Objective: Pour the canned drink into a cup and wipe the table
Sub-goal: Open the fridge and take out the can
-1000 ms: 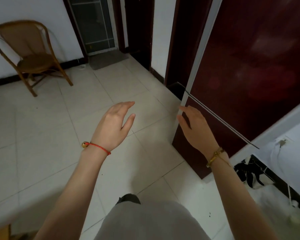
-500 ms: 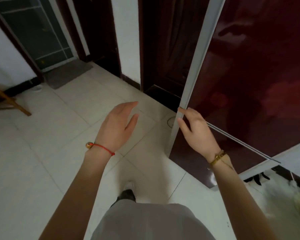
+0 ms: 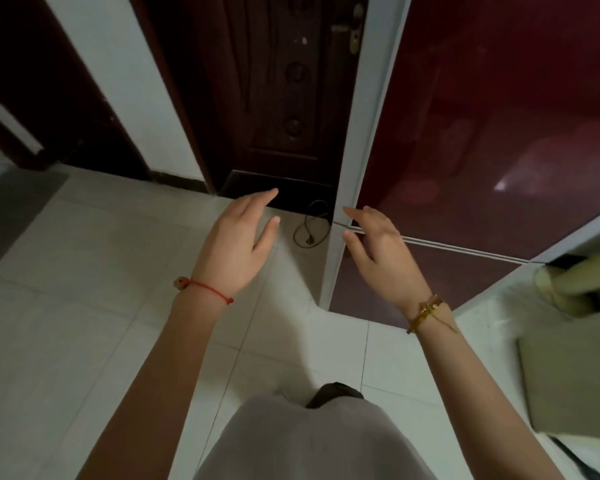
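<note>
No can, cup, cloth or table is in view. My left hand (image 3: 238, 245) is raised over the floor with straight, relaxed fingers and holds nothing; a red string bracelet circles its wrist. My right hand (image 3: 381, 251) is also raised and empty, its fingers stretched out in front of the seam between the upper and lower doors of a dark red refrigerator (image 3: 492, 133). Whether the fingertips touch the refrigerator I cannot tell. A gold bracelet sits on that wrist.
The refrigerator's grey side edge (image 3: 357, 133) stands just right of a dark wooden door (image 3: 278, 91). A black cord loop (image 3: 310, 226) lies on the pale tiled floor (image 3: 84, 323). A grey mat (image 3: 11, 213) lies far left. A cream object (image 3: 575, 282) stands at right.
I have walked closer to the refrigerator and the view has turned right; the chair has left the view. Both hands stay raised and empty, the right one nearer the door seam.
</note>
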Motion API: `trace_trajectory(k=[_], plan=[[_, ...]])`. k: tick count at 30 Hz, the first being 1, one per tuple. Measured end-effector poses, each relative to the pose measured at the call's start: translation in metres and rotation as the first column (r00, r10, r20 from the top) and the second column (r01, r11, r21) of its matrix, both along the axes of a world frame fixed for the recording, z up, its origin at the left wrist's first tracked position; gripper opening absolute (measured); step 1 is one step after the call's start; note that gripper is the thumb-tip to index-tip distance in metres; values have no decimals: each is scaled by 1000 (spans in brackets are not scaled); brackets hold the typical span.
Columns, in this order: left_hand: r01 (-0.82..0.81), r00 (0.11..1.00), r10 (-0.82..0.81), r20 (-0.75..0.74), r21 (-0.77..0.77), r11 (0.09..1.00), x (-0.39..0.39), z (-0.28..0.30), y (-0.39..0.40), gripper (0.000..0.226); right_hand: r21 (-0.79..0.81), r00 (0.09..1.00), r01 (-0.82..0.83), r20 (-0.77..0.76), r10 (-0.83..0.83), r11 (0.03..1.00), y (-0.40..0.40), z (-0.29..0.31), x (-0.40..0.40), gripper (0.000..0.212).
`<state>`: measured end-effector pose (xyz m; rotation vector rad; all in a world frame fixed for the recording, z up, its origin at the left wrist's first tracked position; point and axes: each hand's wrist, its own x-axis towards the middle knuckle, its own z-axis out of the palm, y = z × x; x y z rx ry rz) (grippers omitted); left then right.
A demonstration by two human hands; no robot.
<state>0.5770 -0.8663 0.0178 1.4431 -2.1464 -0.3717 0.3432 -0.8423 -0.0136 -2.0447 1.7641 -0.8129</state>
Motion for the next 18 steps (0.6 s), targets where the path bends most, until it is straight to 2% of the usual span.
trace_trajectory(k=[12, 18], plan=[[150, 983, -147, -107, 28, 988, -49, -12, -83, 49, -39, 990, 144, 12, -143, 989, -32, 4, -23, 40], [194, 957, -183, -224, 26, 981, -82, -7, -139, 50, -82, 983, 181, -14, -183, 980, -53, 14, -35, 42]])
